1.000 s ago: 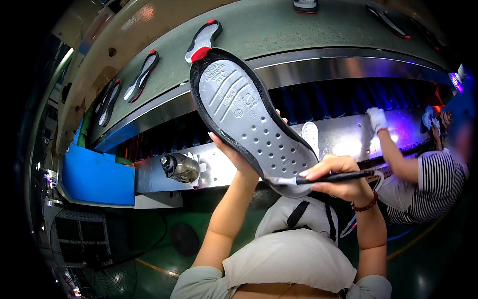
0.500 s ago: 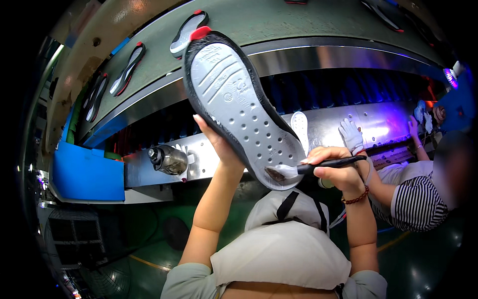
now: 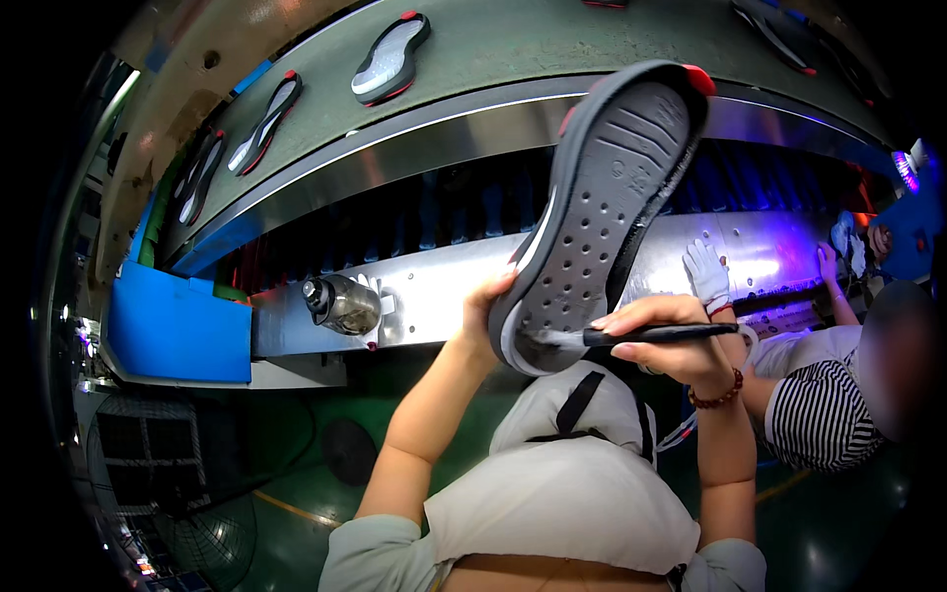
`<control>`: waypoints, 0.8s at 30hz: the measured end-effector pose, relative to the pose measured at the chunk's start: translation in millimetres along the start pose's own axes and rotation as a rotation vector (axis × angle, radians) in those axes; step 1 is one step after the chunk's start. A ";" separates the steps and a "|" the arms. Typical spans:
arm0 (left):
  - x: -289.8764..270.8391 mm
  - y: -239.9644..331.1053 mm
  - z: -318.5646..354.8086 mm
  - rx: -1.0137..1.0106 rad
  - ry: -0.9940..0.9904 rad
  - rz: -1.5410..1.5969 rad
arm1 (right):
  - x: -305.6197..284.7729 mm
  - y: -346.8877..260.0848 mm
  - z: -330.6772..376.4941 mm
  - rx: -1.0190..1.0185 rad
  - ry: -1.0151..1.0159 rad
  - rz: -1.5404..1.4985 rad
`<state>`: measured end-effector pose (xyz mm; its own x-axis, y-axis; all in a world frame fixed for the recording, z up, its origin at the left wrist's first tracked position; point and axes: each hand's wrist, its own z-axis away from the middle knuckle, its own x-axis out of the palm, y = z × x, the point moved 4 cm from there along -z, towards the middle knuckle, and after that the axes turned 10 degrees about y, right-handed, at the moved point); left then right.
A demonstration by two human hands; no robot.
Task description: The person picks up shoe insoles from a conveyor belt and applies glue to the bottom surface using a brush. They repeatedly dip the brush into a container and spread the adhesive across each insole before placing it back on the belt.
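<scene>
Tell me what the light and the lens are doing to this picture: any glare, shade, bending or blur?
Head view: violet-white glare on the right of the metal shelf; head view: the long steel rail bows and the corners go black; head view: the underside of the held shoe sole looks dull and shaded, yet its holes read clearly; head view: the co-worker's head is blurred.

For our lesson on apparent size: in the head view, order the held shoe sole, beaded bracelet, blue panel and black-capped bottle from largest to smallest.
1. Held shoe sole
2. Blue panel
3. Black-capped bottle
4. Beaded bracelet
Nearness likely enlarges the first.
</scene>
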<state>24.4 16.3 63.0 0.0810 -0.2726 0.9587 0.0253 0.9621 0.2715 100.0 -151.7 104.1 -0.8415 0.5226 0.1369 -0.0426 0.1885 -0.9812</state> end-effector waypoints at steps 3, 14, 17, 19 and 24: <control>-12.7 7.7 3.1 -0.086 0.243 -0.222 | 6.5 -3.6 -1.7 -0.119 -0.195 0.136; -9.8 -7.7 11.8 -0.387 0.262 -0.361 | 3.8 -31.2 -10.4 -0.147 -0.576 0.281; -14.4 -4.7 17.3 -0.459 0.375 -0.344 | -1.1 -39.3 -8.8 -0.127 -0.551 0.280; -15.4 -3.2 19.5 -0.462 0.353 -0.401 | -1.1 -33.7 -12.2 -0.151 -0.472 0.303; -6.5 4.2 26.3 -0.270 0.253 -0.920 | -4.6 -46.1 -8.2 -0.107 -0.626 0.454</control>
<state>-2.2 22.2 60.2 0.1252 -0.9359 0.3293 0.4089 0.3511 0.8423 110.3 -156.0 149.8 -0.9129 0.0076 -0.4081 0.4038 0.1641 -0.9000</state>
